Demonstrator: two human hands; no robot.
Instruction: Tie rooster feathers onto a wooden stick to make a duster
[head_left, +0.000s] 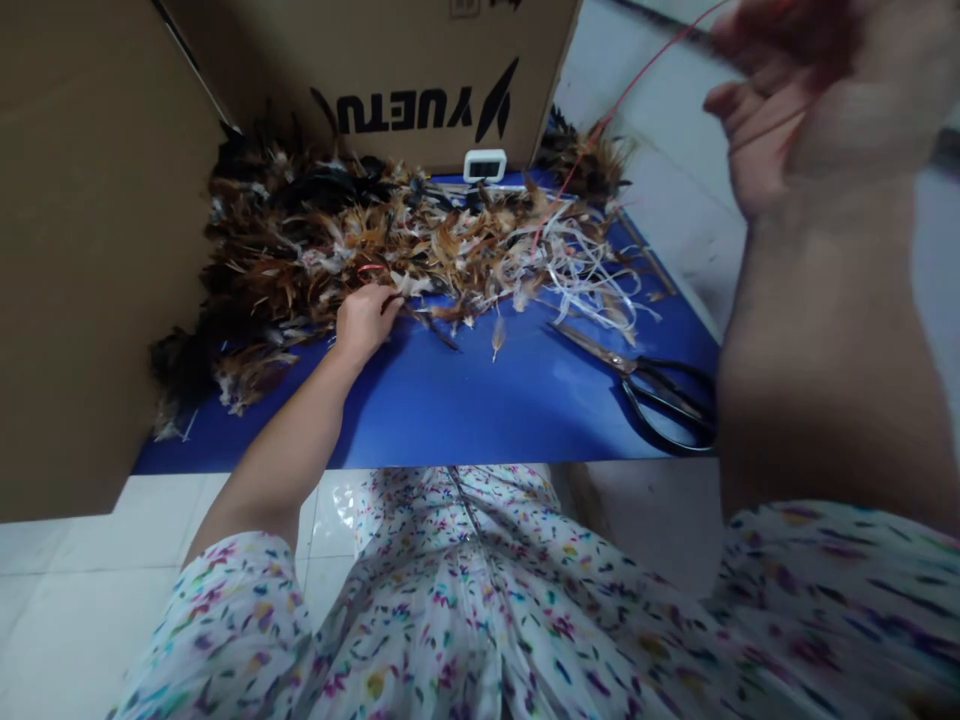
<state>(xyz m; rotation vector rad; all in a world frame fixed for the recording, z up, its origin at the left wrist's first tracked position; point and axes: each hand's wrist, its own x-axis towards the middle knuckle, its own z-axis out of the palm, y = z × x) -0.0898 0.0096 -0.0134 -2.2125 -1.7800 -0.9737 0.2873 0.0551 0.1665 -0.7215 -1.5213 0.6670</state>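
Note:
My left hand [366,322] is closed in a pinch at the front edge of a heap of brown and black feathers [442,235]. What its fingertips hold is hidden; a bit of red string [371,268] shows just behind them. Raised at the upper right, my right hand [780,120] is blurred, its fingers curled. A long red string [645,70] runs taut from it down to the feathers. Below the raised hand, black-handled scissors [630,370] lie on the blue tabletop [465,400], apart from both hands.
A tangle of white strips [577,265] lies at the heap's right. A small white digital timer [484,165] stands against the cardboard box [420,60] behind. Another cardboard panel [82,250] rises on the left. One loose feather [499,338] lies near the middle.

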